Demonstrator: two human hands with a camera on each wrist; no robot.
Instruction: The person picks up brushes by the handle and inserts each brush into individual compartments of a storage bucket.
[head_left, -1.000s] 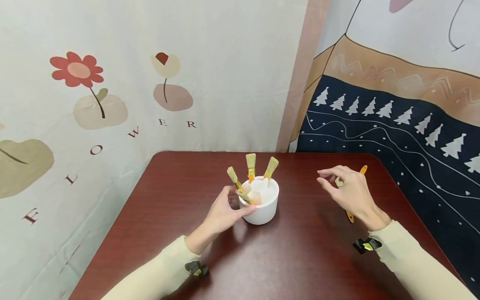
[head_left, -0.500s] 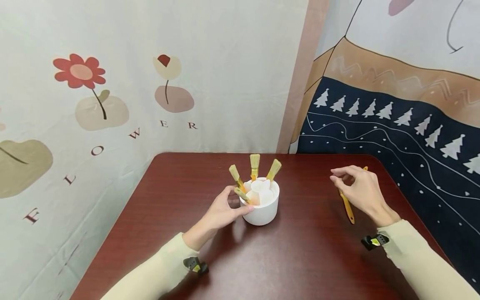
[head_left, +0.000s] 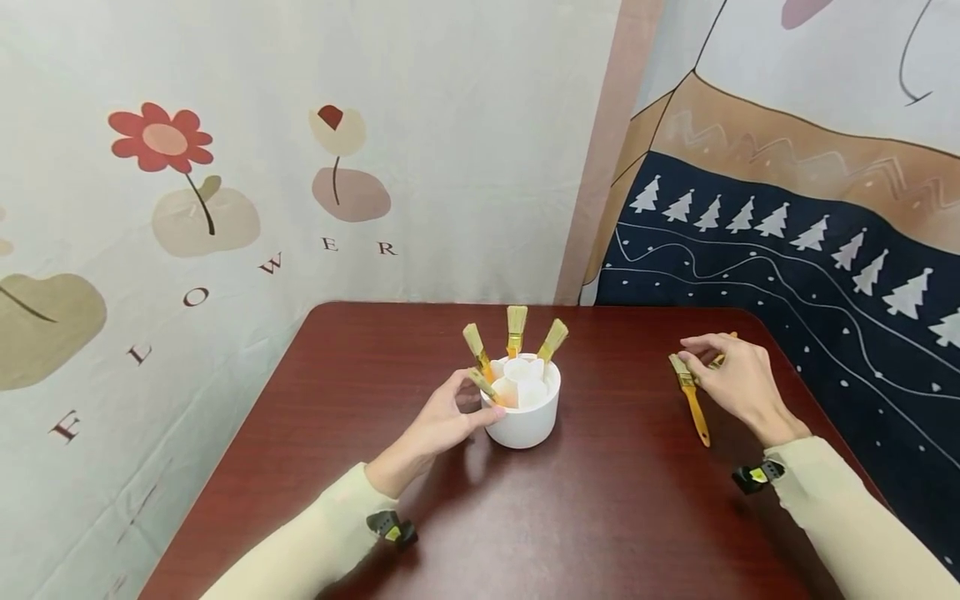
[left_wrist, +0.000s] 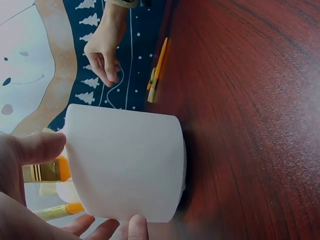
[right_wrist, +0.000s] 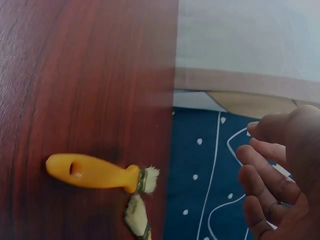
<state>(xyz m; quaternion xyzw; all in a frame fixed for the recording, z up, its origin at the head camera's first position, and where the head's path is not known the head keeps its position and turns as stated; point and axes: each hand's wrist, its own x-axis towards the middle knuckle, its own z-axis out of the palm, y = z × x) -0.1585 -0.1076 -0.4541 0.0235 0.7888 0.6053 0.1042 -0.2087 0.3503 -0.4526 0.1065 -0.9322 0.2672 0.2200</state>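
A round white compartment holder (head_left: 522,429) stands on the table, several paintbrushes (head_left: 516,321) in it with bristles up. My left hand (head_left: 438,425) grips its left side; in the left wrist view the thumb lies near the rim and the fingertips reach along the wall. To the right, my right hand (head_left: 738,379) hovers with loosely bent fingers and holds nothing. Below it on the table lies a yellow-handled paintbrush (head_left: 696,408). A second paintbrush (right_wrist: 136,217) lies against its bristle end, partly hidden behind the hand in the head view.
The dark red wooden table (head_left: 600,517) has rounded far corners. A pale flower-print cloth (head_left: 465,167) hangs behind it, and a dark blue cloth with white trees (head_left: 795,275) hangs along the right side, close to the two loose brushes.
My right hand has moved right, over the loose brushes, and the nearer brush now shows in full. The left hand stays on the holder.
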